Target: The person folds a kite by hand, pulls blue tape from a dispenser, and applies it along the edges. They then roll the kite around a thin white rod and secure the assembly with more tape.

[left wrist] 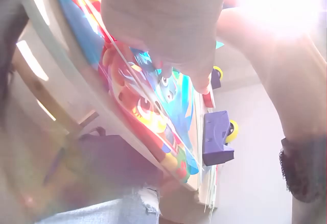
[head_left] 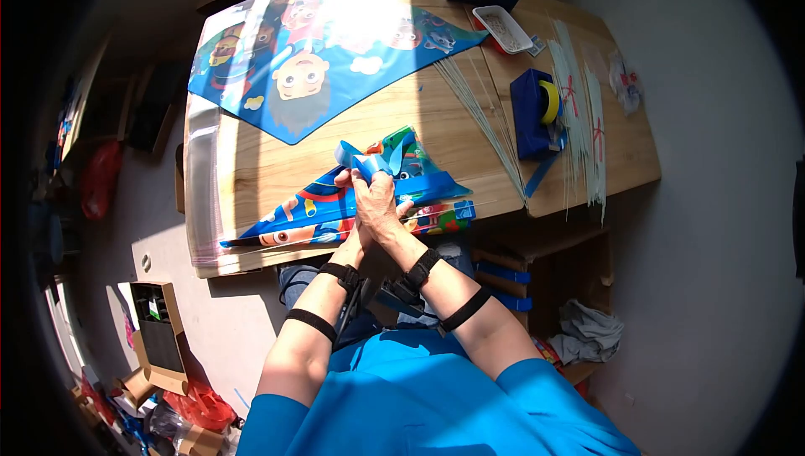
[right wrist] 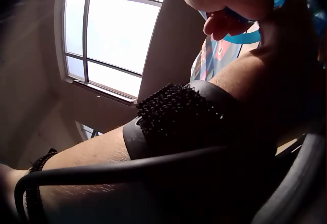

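Observation:
A folded kite (head_left: 319, 209) with a bright cartoon print lies along the table's near edge; thin rods run along it. Over its middle, both hands come together around a bunched, looped blue ribbon (head_left: 366, 163). My right hand (head_left: 376, 203) is uppermost and pinches the ribbon, its loops standing up beyond the fingertips. Beneath it, my left hand (head_left: 360, 236) grips the same bunch, largely hidden by the right. In the left wrist view, the printed kite (left wrist: 145, 106) stretches out below a hand. A blue ribbon loop (right wrist: 242, 37) hangs beside curled fingers in the right wrist view.
A larger spread kite sheet (head_left: 302, 87) covers the far left of the wooden table (head_left: 453, 133). Thin rods (head_left: 482, 121), two blue tape dispensers (head_left: 528, 112), a white tray (head_left: 501, 30) and tied bundles of pale sticks (head_left: 579, 121) lie right. Boxes (head_left: 159, 330) stand on the floor left.

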Action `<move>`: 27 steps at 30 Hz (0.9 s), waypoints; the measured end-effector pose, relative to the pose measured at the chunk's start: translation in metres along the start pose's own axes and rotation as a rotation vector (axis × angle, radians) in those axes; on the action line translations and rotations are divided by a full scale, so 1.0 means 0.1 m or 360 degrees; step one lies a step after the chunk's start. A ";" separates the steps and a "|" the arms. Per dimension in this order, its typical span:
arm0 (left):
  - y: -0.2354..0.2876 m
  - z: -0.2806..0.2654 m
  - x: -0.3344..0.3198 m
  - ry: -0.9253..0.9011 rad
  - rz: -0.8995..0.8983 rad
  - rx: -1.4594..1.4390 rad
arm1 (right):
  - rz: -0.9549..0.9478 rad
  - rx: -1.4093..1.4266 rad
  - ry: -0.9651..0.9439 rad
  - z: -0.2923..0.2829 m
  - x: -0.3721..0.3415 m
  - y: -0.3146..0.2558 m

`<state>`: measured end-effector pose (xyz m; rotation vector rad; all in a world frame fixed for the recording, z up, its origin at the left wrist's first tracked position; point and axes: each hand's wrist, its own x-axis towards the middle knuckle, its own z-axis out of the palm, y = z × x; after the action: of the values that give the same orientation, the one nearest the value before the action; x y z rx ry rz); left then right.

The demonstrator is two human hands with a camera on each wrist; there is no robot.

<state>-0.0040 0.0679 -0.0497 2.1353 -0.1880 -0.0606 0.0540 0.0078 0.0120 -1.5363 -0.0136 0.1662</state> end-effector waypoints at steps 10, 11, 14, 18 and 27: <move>0.19 -0.13 0.24 0.0129 -0.0409 -0.0411 | -0.0028 0.0046 -0.0176 0.14 -0.02 -0.04; 0.20 -0.15 0.26 0.0141 -0.0448 -0.0453 | -0.0009 0.0326 -0.0224 0.12 -0.02 -0.07; 0.23 -0.22 0.36 0.0179 -0.0559 -0.0581 | 0.0060 0.0589 -0.0129 -0.11 -0.04 -0.35; 0.27 -0.16 0.44 0.0410 -0.0482 -0.0795 | 0.0064 0.0783 0.0136 -0.67 0.09 -0.33; 0.16 -0.18 0.47 0.0383 -0.0414 -0.0887 | 0.0128 0.1228 0.0352 -1.61 0.03 -0.10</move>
<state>0.0430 0.0663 -0.0249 1.5814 0.2279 -0.0051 0.0757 -0.1516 0.0158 -0.7773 0.2608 0.0509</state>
